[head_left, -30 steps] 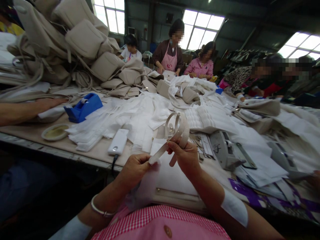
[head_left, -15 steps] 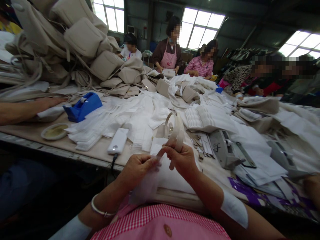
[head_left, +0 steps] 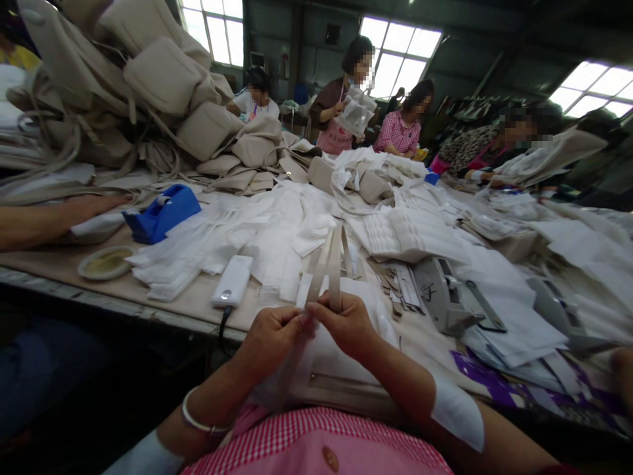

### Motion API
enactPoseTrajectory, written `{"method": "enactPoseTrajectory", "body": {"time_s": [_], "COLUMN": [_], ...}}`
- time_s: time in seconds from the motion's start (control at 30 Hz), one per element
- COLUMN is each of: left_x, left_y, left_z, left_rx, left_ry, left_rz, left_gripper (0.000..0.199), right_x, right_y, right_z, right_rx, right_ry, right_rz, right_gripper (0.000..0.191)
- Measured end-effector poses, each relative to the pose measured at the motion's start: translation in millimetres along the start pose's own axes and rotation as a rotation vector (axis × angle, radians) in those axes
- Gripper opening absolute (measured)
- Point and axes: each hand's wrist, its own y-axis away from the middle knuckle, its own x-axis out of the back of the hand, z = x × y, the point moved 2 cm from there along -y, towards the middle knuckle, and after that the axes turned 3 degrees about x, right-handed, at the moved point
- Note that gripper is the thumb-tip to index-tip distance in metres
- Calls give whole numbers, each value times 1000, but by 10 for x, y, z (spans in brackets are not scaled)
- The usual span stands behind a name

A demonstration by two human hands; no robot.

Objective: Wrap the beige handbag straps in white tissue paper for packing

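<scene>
Both hands meet in front of my pink apron. My left hand [head_left: 274, 336] is closed, pinching a thin translucent sleeve [head_left: 287, 373] that hangs below it, with part of a strap showing inside. My right hand [head_left: 346, 322] is closed round a beige strap [head_left: 321, 267], which loops upward above the fingers. The fingertips of the two hands touch or nearly touch. Beneath them lies a white-wrapped piece [head_left: 341, 346] near the table's front edge.
A blue tape dispenser [head_left: 163, 212], a shallow dish [head_left: 105, 262] and a white power bank [head_left: 232, 282] with a cable lie left. Grey dispensers [head_left: 442, 297] stand right. Beige bags [head_left: 163, 76] pile up back left. Another person's forearm [head_left: 44, 221] reaches in; people work across the table.
My right hand has moved slightly left and down, closer to my left hand. More strap now lies inside the sleeve. Across the table, a person has raised a wrapped item.
</scene>
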Motion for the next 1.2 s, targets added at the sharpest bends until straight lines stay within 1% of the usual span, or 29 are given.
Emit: {"method": "enactPoseTrajectory", "body": {"time_s": [0.03, 0.07, 0.1, 0.13, 0.2, 0.23, 0.27, 0.33, 0.37, 0.43, 0.5, 0.57, 0.67, 0.7, 0.77, 0.83, 0.9, 0.97, 1.03, 1.1, 1.17, 1.2], "left_x": [8, 18, 28, 39, 55, 57, 52, 25, 6, -27, -32, 2, 117, 162, 246, 310, 342, 333, 291, 235, 176, 149], "left_y": [-5, -9, -12, -15, -21, -24, -26, -28, -27, -22, -19, -26, -66, -86, -124, -147, -148, -132, -110, -97, -103, -112], "left_z": [5, 4, -2, -13, -45, -63, -79, -101, -104, -99, -81, -64, -82, -102, -148, -177, -172, -134, -80, -33, -6, 0], "left_rx": [-13, -18, -14, -4, 21, 31, 35, 29, 23, 11, 2, -8, 25, 52, 87, 56, -42, -168, -266, -302, -295, -291], "left_ry": [11, 25, 41, 61, 107, 128, 149, 176, 182, 176, 137, 70, -17, -37, -97, -175, -221, -215, -197, -205, -220, -216], "left_rz": [3, 8, 13, 22, 44, 49, 45, 8, -19, -63, -67, -22, 110, 157, 237, 308, 347, 294, 176, 83, 51, 46], "left_gripper": [32, 32, 30, 30, 28, 28, 28, 29, 29, 30, 31, 30, 31, 33, 39, 51, 57, 50, 40, 37, 36, 33], "right_x": [-5, 11, 46, 93, 182, 204, 207, 165, 134, 76, 54, 77, 158, 178, 189, 172, 147, 124, 101, 76, 54, 49], "right_y": [42, 70, 82, 80, 50, 32, 16, -2, -7, -13, -16, -11, 26, 44, 80, 106, 117, 116, 116, 124, 142, 152], "right_z": [-1, 5, 18, 39, 95, 127, 158, 211, 230, 253, 259, 254, 231, 221, 199, 181, 171, 168, 167, 170, 180, 187], "right_rx": [61, 97, 96, 59, -96, -195, -294, -461, -515, -555, -526, -461, -348, -323, -302, -301, -302, -296, -288, -279, -267, -261], "right_ry": [71, 115, 136, 133, 58, -8, -82, -234, -306, -426, -496, -478, -338, -305, -284, -270, -229, -180, -137, -94, -48, -31], "right_rz": [-40, -50, -22, 31, 138, 151, 134, 56, 18, -29, -28, 7, 107, 121, 104, 73, 68, 71, 59, 28, -9, -26], "right_gripper": [29, 29, 29, 29, 35, 38, 42, 44, 44, 42, 40, 37, 32, 31, 30, 31, 31, 31, 31, 31, 31, 31]}}
